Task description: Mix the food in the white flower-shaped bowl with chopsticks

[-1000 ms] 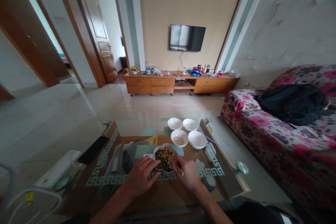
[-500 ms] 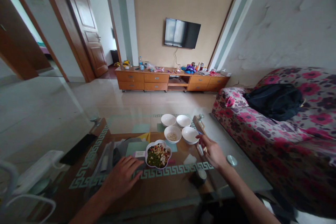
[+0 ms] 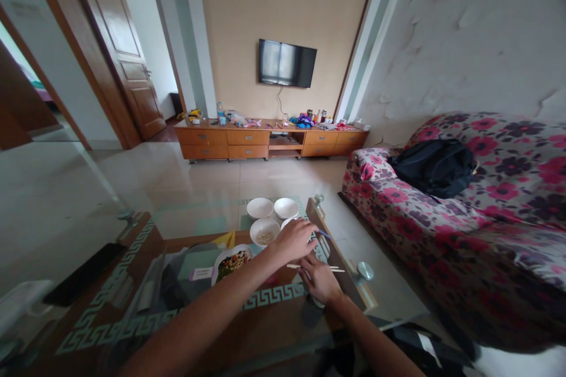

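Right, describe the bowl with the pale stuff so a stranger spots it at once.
On the glass table stand four white bowls in a cluster, one largely hidden by the left hand. Take the near-left one: pale pieces lie in its bottom, while the back two look bare inside.

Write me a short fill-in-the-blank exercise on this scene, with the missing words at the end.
1. The right hand holds thin, pale wooden-looking ____ over the glass table.
2. The left hand partly hides one white ____ from view.
3. A black ____ rests on the flowered sofa.
4. The television hangs on the wall ____ the wooden cabinet.

Missing words: chopsticks; bowl; backpack; above.
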